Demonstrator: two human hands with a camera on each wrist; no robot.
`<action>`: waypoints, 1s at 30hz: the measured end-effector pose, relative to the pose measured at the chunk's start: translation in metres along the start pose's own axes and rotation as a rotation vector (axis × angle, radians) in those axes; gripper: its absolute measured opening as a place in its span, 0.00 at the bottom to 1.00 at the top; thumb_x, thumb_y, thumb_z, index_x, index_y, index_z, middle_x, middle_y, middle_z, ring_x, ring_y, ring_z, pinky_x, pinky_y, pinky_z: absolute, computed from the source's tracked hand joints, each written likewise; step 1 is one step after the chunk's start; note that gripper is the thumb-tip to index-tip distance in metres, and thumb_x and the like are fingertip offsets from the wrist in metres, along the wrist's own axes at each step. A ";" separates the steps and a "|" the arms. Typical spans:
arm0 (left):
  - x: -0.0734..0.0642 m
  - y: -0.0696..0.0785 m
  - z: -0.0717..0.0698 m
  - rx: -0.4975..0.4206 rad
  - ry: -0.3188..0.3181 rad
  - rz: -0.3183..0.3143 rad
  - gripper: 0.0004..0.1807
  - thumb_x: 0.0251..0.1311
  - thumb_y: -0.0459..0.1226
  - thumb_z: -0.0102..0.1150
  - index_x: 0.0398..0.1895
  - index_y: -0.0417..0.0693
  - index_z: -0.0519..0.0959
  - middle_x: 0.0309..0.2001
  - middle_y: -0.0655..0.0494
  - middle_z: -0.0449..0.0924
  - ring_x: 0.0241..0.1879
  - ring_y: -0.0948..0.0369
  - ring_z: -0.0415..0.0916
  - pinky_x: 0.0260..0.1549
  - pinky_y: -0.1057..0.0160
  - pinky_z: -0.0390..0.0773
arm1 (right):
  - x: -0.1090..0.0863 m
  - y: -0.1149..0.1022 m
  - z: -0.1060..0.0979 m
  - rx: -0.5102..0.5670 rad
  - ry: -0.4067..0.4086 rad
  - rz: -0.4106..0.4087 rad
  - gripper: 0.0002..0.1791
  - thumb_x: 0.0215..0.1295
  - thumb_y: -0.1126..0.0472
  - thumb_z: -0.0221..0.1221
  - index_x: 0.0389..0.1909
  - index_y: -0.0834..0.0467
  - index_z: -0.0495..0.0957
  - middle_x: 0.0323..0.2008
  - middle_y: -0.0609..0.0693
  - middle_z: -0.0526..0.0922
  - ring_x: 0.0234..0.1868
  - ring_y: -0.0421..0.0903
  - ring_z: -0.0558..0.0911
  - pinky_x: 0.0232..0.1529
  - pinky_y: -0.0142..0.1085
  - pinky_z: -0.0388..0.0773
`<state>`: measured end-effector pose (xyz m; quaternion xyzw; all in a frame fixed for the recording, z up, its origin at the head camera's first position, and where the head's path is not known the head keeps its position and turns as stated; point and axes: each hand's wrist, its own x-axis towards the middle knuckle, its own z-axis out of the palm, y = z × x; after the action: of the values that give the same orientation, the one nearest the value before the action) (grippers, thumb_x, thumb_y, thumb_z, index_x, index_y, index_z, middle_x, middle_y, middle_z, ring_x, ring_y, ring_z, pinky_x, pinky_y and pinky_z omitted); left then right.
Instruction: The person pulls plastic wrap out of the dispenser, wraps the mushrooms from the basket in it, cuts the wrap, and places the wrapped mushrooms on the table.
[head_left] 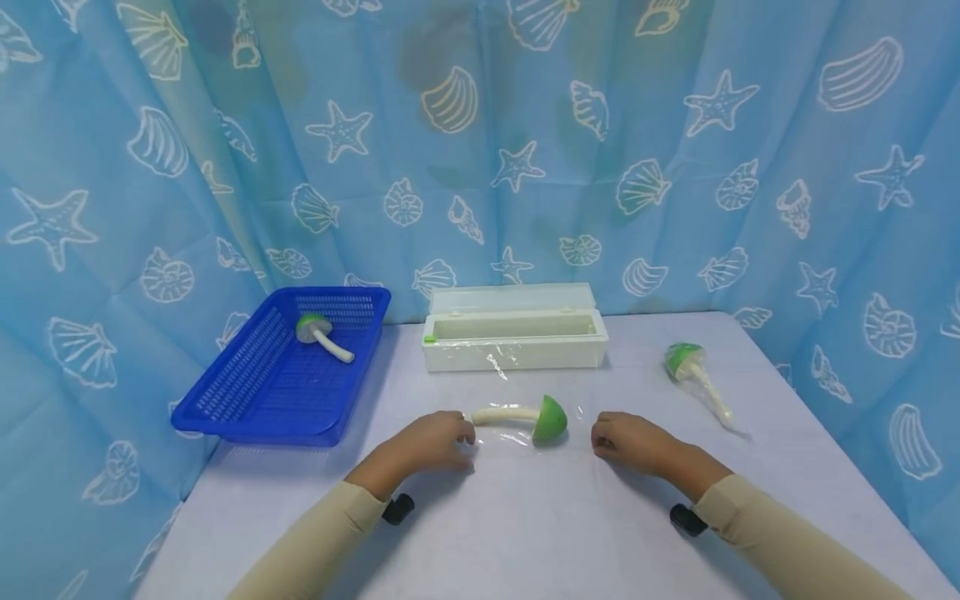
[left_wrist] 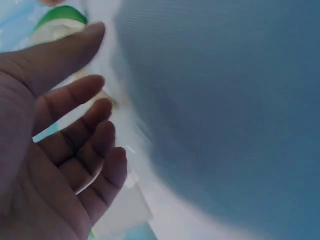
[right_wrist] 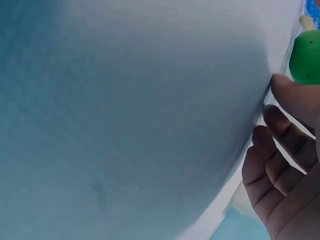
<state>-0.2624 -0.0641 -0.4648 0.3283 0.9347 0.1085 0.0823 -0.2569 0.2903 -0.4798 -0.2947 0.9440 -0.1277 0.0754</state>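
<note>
Green-capped toy mushroom (head_left: 550,419) lies on the desk (head_left: 525,533), just in front of the white film dispenser (head_left: 517,357), with clear film (head_left: 513,437) glinting about it. I'd judge it light and firm, its smooth domed cap apt to roll, so I'd take hold of the slim stem. The film should prove flimsy and clingy, best handled by its edges. Before the dispenser's left end, my left hand (head_left: 431,442) has its fingers loosely parted, gripping nothing I can see; before its right end is my right hand (head_left: 630,442), though whether those fingers pinch film I cannot tell. Right of the dispenser lies a wrapped mushroom (head_left: 686,362); left of it, a blue basket (head_left: 258,427) holds another mushroom (head_left: 315,328).
</note>
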 end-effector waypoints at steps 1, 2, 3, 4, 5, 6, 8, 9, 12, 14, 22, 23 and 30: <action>-0.005 -0.003 0.001 0.000 -0.007 -0.014 0.13 0.52 0.46 0.71 0.39 0.53 0.83 0.33 0.65 0.73 0.32 0.66 0.69 0.37 0.62 0.74 | -0.003 0.001 0.000 -0.007 0.009 -0.003 0.03 0.65 0.61 0.62 0.32 0.50 0.80 0.31 0.36 0.72 0.33 0.35 0.73 0.38 0.37 0.75; -0.010 -0.005 0.002 -0.002 -0.005 -0.023 0.12 0.53 0.45 0.70 0.39 0.54 0.83 0.32 0.65 0.72 0.32 0.66 0.69 0.36 0.62 0.73 | -0.005 0.001 0.000 -0.019 0.018 -0.003 0.02 0.66 0.61 0.62 0.33 0.50 0.80 0.31 0.36 0.72 0.33 0.35 0.73 0.38 0.37 0.76; -0.013 -0.006 0.004 0.005 0.005 -0.024 0.09 0.55 0.43 0.69 0.39 0.54 0.83 0.32 0.65 0.71 0.31 0.66 0.68 0.35 0.62 0.73 | -0.008 0.002 0.000 -0.027 0.031 -0.006 0.01 0.66 0.61 0.62 0.34 0.51 0.79 0.32 0.36 0.72 0.33 0.35 0.73 0.38 0.37 0.76; -0.016 -0.007 0.005 0.019 0.020 -0.020 0.06 0.57 0.41 0.67 0.37 0.54 0.82 0.31 0.65 0.70 0.30 0.66 0.68 0.33 0.63 0.73 | -0.011 0.002 0.000 -0.038 0.048 0.000 0.02 0.66 0.61 0.62 0.35 0.50 0.79 0.32 0.35 0.72 0.34 0.34 0.73 0.38 0.36 0.76; -0.017 -0.008 0.005 0.036 0.042 -0.004 0.03 0.59 0.39 0.65 0.35 0.53 0.82 0.30 0.64 0.69 0.29 0.66 0.67 0.32 0.63 0.72 | -0.013 0.002 0.000 -0.043 0.063 0.007 0.02 0.66 0.61 0.62 0.35 0.50 0.79 0.32 0.35 0.72 0.34 0.34 0.74 0.38 0.36 0.76; -0.018 -0.008 0.006 0.053 0.063 0.014 0.01 0.61 0.37 0.63 0.34 0.53 0.81 0.29 0.64 0.68 0.28 0.65 0.67 0.31 0.63 0.72 | -0.015 0.000 -0.001 -0.043 0.081 0.007 0.03 0.65 0.62 0.62 0.35 0.50 0.79 0.33 0.35 0.72 0.34 0.34 0.74 0.39 0.36 0.76; -0.020 -0.010 0.007 0.105 0.090 0.038 0.04 0.63 0.33 0.60 0.30 0.51 0.79 0.27 0.63 0.67 0.26 0.64 0.66 0.28 0.63 0.71 | -0.016 -0.005 -0.002 -0.049 0.112 0.002 0.05 0.64 0.63 0.63 0.36 0.49 0.79 0.33 0.35 0.72 0.35 0.35 0.75 0.39 0.36 0.77; -0.021 -0.010 0.007 0.125 0.091 0.039 0.05 0.64 0.33 0.58 0.30 0.50 0.78 0.27 0.62 0.66 0.26 0.64 0.65 0.28 0.63 0.71 | -0.016 -0.007 -0.002 -0.052 0.127 -0.004 0.05 0.64 0.64 0.63 0.35 0.49 0.79 0.34 0.36 0.73 0.36 0.36 0.75 0.40 0.36 0.77; -0.024 -0.012 0.004 0.128 0.071 0.011 0.05 0.67 0.33 0.54 0.31 0.49 0.75 0.28 0.61 0.67 0.26 0.64 0.65 0.29 0.61 0.72 | -0.015 -0.014 -0.002 -0.073 0.164 -0.024 0.06 0.64 0.65 0.63 0.36 0.50 0.78 0.35 0.37 0.74 0.37 0.38 0.77 0.41 0.37 0.78; -0.025 -0.013 0.000 0.110 0.070 -0.017 0.06 0.69 0.33 0.51 0.32 0.50 0.72 0.27 0.62 0.67 0.27 0.64 0.66 0.30 0.61 0.72 | -0.015 -0.016 -0.001 -0.097 0.193 -0.023 0.07 0.63 0.65 0.63 0.36 0.50 0.78 0.35 0.38 0.74 0.38 0.38 0.78 0.41 0.37 0.78; -0.019 -0.019 -0.014 -0.003 0.116 -0.078 0.09 0.72 0.32 0.46 0.31 0.53 0.67 0.23 0.60 0.64 0.25 0.63 0.64 0.25 0.63 0.69 | -0.010 -0.016 -0.007 -0.066 0.267 0.015 0.05 0.65 0.66 0.62 0.36 0.52 0.78 0.34 0.40 0.77 0.38 0.41 0.79 0.42 0.41 0.78; -0.017 -0.020 -0.015 -0.018 0.125 -0.086 0.09 0.72 0.32 0.46 0.31 0.53 0.67 0.23 0.60 0.65 0.25 0.63 0.65 0.25 0.63 0.69 | -0.007 -0.015 -0.009 -0.044 0.270 0.024 0.04 0.66 0.66 0.61 0.37 0.54 0.78 0.34 0.41 0.78 0.37 0.41 0.79 0.41 0.41 0.78; 0.010 -0.037 -0.015 -0.118 0.252 -0.099 0.07 0.67 0.27 0.49 0.37 0.49 0.68 0.26 0.61 0.71 0.25 0.63 0.68 0.23 0.64 0.70 | 0.023 0.004 -0.013 0.181 0.297 0.112 0.06 0.72 0.64 0.54 0.45 0.59 0.76 0.34 0.48 0.80 0.32 0.42 0.75 0.34 0.40 0.74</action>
<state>-0.2954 -0.0886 -0.4607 0.2602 0.9447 0.1993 -0.0113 -0.2808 0.2831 -0.4702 -0.2115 0.9443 -0.2500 -0.0318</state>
